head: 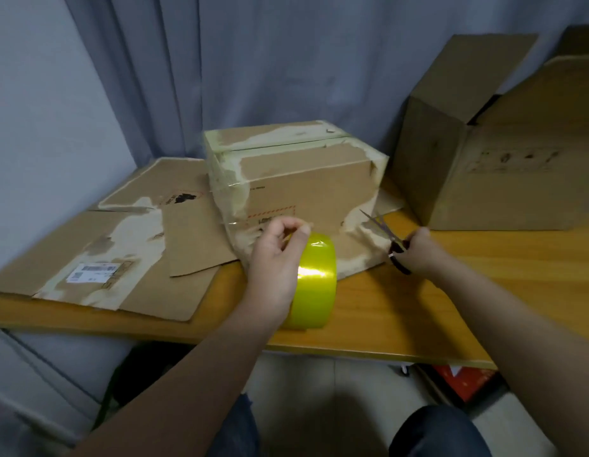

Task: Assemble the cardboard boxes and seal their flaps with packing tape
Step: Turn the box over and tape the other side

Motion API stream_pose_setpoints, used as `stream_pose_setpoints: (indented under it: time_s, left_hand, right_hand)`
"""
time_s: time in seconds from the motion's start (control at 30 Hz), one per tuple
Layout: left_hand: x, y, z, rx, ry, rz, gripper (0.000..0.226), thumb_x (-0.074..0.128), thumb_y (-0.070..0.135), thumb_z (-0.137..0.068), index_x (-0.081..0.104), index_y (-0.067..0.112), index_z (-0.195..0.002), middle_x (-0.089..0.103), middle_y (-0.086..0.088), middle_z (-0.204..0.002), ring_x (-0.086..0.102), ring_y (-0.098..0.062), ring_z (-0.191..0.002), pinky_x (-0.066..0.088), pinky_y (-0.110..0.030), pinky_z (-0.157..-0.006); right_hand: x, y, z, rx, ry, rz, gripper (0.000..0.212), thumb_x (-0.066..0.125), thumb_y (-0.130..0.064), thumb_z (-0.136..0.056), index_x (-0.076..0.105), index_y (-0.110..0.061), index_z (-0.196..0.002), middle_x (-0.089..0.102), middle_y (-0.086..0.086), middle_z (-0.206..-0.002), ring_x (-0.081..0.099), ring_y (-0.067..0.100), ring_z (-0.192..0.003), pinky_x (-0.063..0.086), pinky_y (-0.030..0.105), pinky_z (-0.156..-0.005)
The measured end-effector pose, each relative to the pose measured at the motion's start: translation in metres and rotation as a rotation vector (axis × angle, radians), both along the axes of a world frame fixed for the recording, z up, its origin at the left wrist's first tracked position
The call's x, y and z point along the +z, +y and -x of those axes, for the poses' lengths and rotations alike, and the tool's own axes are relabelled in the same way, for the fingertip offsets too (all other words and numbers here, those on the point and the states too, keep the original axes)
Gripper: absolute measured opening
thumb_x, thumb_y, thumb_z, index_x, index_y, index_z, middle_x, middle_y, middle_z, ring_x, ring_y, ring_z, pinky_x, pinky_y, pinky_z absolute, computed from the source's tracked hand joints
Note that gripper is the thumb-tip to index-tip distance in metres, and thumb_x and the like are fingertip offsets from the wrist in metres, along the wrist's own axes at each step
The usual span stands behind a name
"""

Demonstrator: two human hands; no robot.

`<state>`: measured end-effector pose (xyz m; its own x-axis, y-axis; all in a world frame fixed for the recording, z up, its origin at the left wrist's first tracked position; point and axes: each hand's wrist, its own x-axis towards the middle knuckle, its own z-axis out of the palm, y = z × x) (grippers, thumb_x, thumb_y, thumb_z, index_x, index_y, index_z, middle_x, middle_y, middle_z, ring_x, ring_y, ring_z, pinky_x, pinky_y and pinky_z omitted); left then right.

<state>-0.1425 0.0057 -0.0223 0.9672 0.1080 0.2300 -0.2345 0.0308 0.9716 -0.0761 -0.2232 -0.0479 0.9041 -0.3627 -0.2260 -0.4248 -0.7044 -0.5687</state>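
A closed cardboard box (306,179) with old tape patches stands tilted on the wooden table (402,311). In front of it my left hand (276,258) holds a big yellow-green roll of packing tape (314,282), fingers curled at the roll's top as if pinching the tape end. A clear strip of tape (232,199) runs up the box's left corner. To the right, my right hand (418,252) grips scissors (385,232) with blades open, pointing up-left toward the box's lower right corner.
Flattened cardboard (128,245) with a shipping label lies on the table's left half. A larger open box (491,153) stands at the back right. Grey curtains hang behind. The table's front edge is near my knees; a red item (464,380) lies on the floor.
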Motion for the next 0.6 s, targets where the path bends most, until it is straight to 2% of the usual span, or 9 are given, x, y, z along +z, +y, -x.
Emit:
stream_pose_setpoints:
  time_s: [0.13,0.2,0.27,0.3,0.33,0.37,0.43,0.5,0.6]
  left_hand:
    - [0.000,-0.050,-0.019,-0.196,-0.049,-0.086,0.009,0.058,0.025,-0.093,0.061,0.029,-0.086,0.066,0.005,-0.094,0.060,-0.009,-0.089,0.048,-0.028,-0.080]
    - [-0.005,-0.075,-0.029,-0.253,-0.063,-0.107,0.009,0.058,0.024,-0.094,0.062,0.028,-0.087,0.066,0.001,-0.097,0.060,-0.012,-0.092,0.049,-0.027,-0.081]
    - [-0.012,-0.095,-0.035,-0.282,-0.084,-0.110,0.011,0.058,0.022,-0.094,0.061,0.028,-0.086,0.066,0.004,-0.098,0.060,-0.010,-0.094,0.046,-0.025,-0.082]
    - [-0.014,-0.104,-0.037,-0.296,-0.090,-0.103,0.011,0.058,0.021,-0.094,0.061,0.028,-0.086,0.066,0.005,-0.101,0.060,-0.009,-0.096,0.045,-0.023,-0.083]
    - [-0.016,-0.111,-0.039,-0.310,-0.091,-0.090,0.011,0.057,0.021,-0.094,0.061,0.028,-0.087,0.066,0.005,-0.104,0.060,-0.008,-0.098,0.045,-0.022,-0.084]
    - [-0.018,-0.117,-0.040,-0.318,-0.090,-0.080,0.010,0.057,0.021,-0.094,0.061,0.028,-0.088,0.066,0.005,-0.108,0.060,-0.007,-0.100,0.045,-0.021,-0.084]
    - [-0.019,-0.126,-0.041,-0.320,-0.097,-0.075,0.009,0.056,0.020,-0.095,0.060,0.027,-0.091,0.065,0.005,-0.111,0.060,-0.007,-0.101,0.048,-0.023,-0.085]
    - [-0.019,-0.133,-0.041,-0.319,-0.126,-0.071,0.011,0.055,0.017,-0.095,0.060,0.026,-0.092,0.064,0.003,-0.110,0.060,-0.010,-0.103,0.048,-0.024,-0.088]
    - [-0.018,-0.137,-0.042,-0.316,-0.159,-0.099,0.013,0.056,0.011,-0.094,0.058,0.023,-0.091,0.058,-0.003,-0.115,0.056,-0.012,-0.109,0.045,-0.026,-0.091]
  right_hand:
    - [-0.002,-0.054,0.019,-0.272,0.103,0.174,0.069,0.064,-0.046,-0.086,0.035,-0.002,-0.131,0.040,0.019,-0.134,0.037,0.035,-0.126,0.040,0.038,-0.094]
    - [-0.001,-0.075,0.030,-0.304,0.152,0.220,0.063,0.059,-0.046,-0.090,0.037,-0.005,-0.133,0.037,0.018,-0.136,0.032,0.035,-0.128,0.037,0.039,-0.096]
    - [0.001,-0.088,0.043,-0.236,0.201,0.420,0.053,0.051,-0.046,-0.093,0.042,-0.012,-0.133,0.037,0.014,-0.136,0.031,0.034,-0.129,0.035,0.043,-0.099]
    - [0.003,-0.091,0.048,-0.186,0.143,0.557,0.048,0.048,-0.045,-0.094,0.045,-0.017,-0.133,0.038,0.012,-0.136,0.031,0.034,-0.129,0.032,0.046,-0.102]
    - [0.006,-0.091,0.051,-0.128,-0.022,0.648,0.044,0.046,-0.044,-0.095,0.048,-0.020,-0.132,0.040,0.011,-0.137,0.032,0.032,-0.129,0.030,0.047,-0.105]
    - [0.013,-0.087,0.055,-0.049,-0.273,0.644,0.043,0.046,-0.043,-0.096,0.050,-0.021,-0.132,0.043,0.010,-0.136,0.035,0.030,-0.129,0.029,0.046,-0.106]
    - [0.036,-0.068,0.062,0.188,-0.708,0.336,0.043,0.054,-0.040,-0.094,0.055,-0.018,-0.130,0.050,0.006,-0.132,0.041,0.022,-0.126,0.032,0.034,-0.104]
    - [0.054,-0.053,0.062,0.404,-0.742,0.111,0.045,0.063,-0.033,-0.089,0.055,-0.016,-0.131,0.057,0.000,-0.122,0.049,0.013,-0.117,0.038,0.025,-0.099]
    - [0.054,-0.046,0.055,0.469,-0.614,0.064,0.053,0.070,-0.017,-0.085,0.050,-0.018,-0.135,0.061,-0.007,-0.100,0.057,0.009,-0.099,0.046,0.029,-0.094]
